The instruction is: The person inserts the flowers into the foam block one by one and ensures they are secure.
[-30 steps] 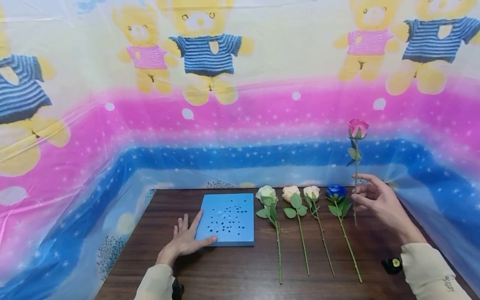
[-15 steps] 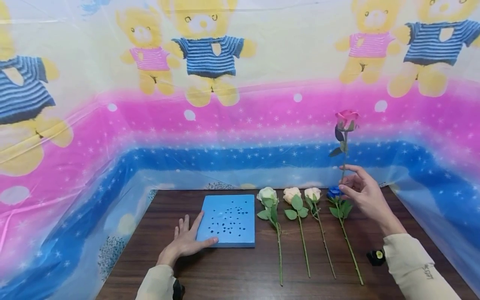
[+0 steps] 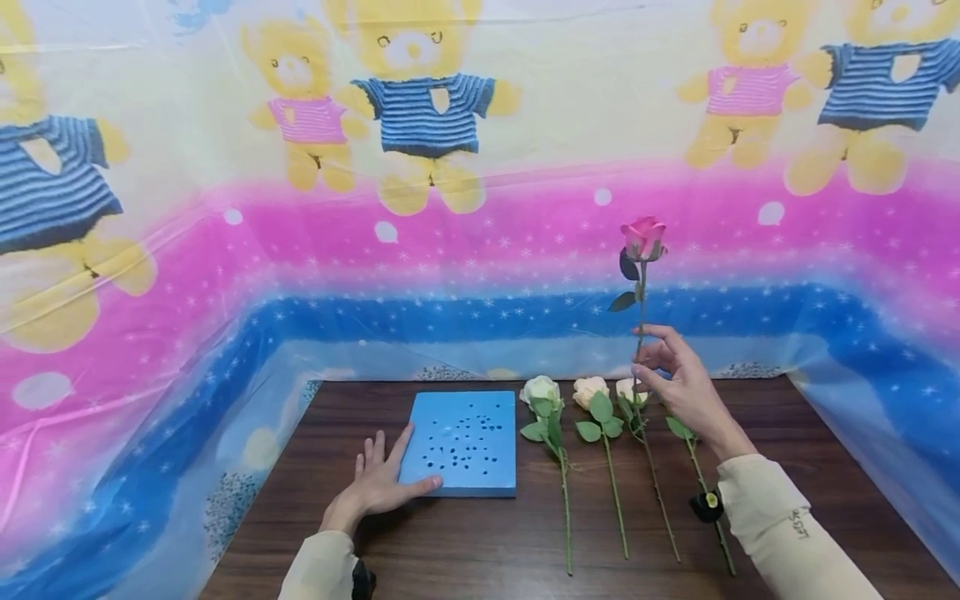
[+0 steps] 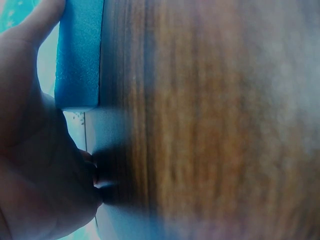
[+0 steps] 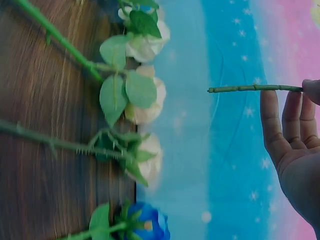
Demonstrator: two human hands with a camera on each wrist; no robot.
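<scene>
In the head view, my right hand (image 3: pixel 693 400) pinches the stem of a pink rose (image 3: pixel 643 237) between thumb and fingers, holding it upright above the table's far side. The right wrist view shows the stem's bare lower end (image 5: pixel 235 89) sticking out past the fingers, touching nothing. My left hand (image 3: pixel 378 482) rests against the left edge of a light blue foam block (image 3: pixel 457 433) full of small holes. Its fingers are spread, and the thumb lies on the block's near left corner. In the left wrist view, the block's side (image 4: pixel 80 60) shows beside the palm.
Right of the block lie a greenish-white rose (image 3: pixel 540 392), a peach rose (image 3: pixel 591 392), another pale rose (image 3: pixel 632 390) and a blue rose (image 5: pixel 150 222), whose bloom my right hand hides in the head view. Beyond the brown table (image 3: pixel 270 508) hangs a bear-print cloth (image 3: pixel 525 275).
My right hand has carried the pink rose leftward and a little upward, from right of the blue rose to above the pale rose. The left hand has stayed on the block.
</scene>
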